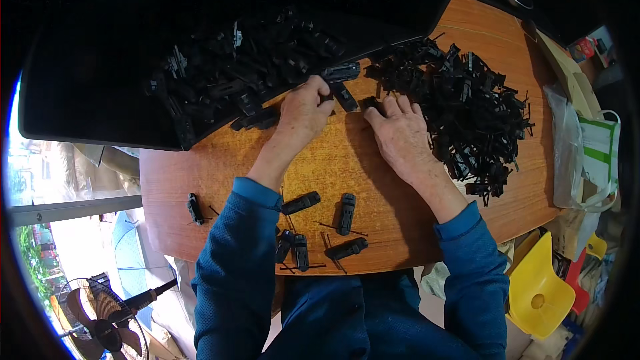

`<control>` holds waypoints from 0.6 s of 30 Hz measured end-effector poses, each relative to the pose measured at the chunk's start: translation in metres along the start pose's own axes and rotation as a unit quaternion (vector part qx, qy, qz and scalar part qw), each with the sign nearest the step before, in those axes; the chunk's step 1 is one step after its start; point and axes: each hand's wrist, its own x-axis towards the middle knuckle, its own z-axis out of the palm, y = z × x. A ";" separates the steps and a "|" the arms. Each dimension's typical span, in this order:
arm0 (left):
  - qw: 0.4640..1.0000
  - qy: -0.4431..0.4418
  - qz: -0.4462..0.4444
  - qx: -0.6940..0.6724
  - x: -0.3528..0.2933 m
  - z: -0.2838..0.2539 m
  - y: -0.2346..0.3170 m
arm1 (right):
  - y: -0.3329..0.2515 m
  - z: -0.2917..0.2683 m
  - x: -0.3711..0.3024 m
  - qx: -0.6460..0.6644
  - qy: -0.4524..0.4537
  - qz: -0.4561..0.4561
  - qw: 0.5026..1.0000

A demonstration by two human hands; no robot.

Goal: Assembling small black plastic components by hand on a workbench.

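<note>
Six black pieces (346, 213) seem done by the worktop's (227, 177) near edge; left heap (227, 87) and right heap (473, 113) remain. Toward its far edge, our left hand (304, 112) and right hand (401, 135) bend over black parts (342, 72), grip unclear.

A black pistol-shaped piece (344, 71) is sticking out rightward from the left hand (305, 105); a small dark part (369, 103) is peeking out by the right hand's (401, 135) fingertips!

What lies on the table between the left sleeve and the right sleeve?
In the head view, several small black parts lie there on the wooden tabletop.
</note>
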 end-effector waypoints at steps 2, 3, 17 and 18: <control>0.998 -0.016 -0.038 -0.054 -0.009 -0.006 -0.005 | 0.001 -0.003 -0.003 0.024 0.038 0.017 0.999; 0.982 -0.031 -0.062 -0.175 -0.013 -0.005 -0.013 | -0.001 -0.006 -0.004 0.025 0.042 0.016 0.999; 0.897 0.028 -0.052 -0.438 -0.117 -0.012 0.066 | -0.072 -0.047 -0.072 0.784 0.091 0.284 0.545; 0.899 0.007 -0.044 -0.436 -0.123 -0.014 0.067 | -0.074 -0.050 -0.076 0.784 0.095 0.280 0.546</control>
